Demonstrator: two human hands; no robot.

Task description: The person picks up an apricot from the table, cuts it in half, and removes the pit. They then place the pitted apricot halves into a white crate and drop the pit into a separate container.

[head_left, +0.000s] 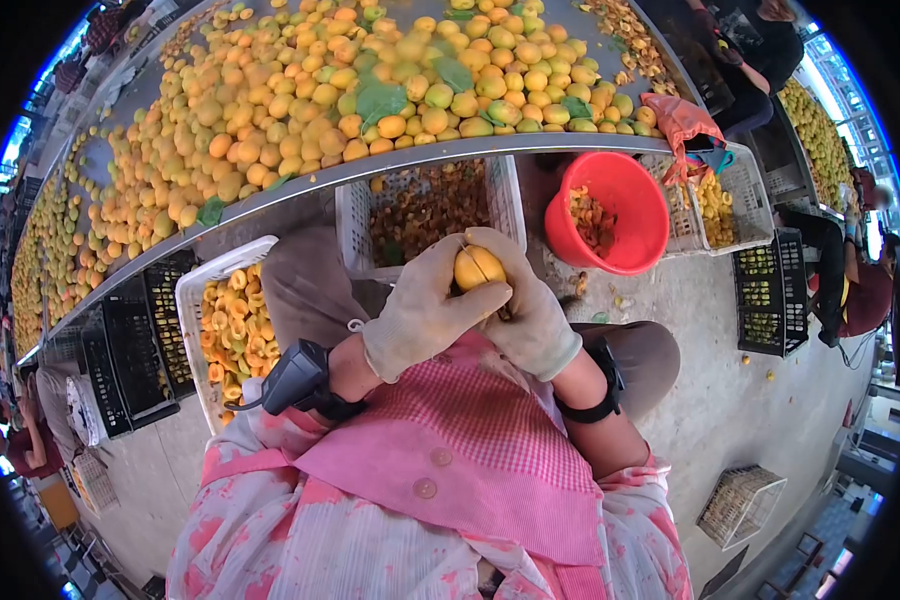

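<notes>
Both my hands wear pale knit gloves and meet in front of my chest. Between them is a yellow-orange apricot (478,268) with a dark line running down its side. My left hand (425,308) closes round it from the left, thumb across its lower edge. My right hand (532,308) wraps it from the right and above. A small dark bit shows below the fruit between the hands, too hidden to name. Just beyond my hands sits a white crate (510,205) with brown scraps, probably pits, inside.
A metal-edged table (420,160) heaped with whole apricots (270,110) and some leaves spans the front. At left, a white crate (192,335) holds apricot halves. A red bucket (635,215) with scraps stands at right, beside another white crate (755,215). Other people work on both sides.
</notes>
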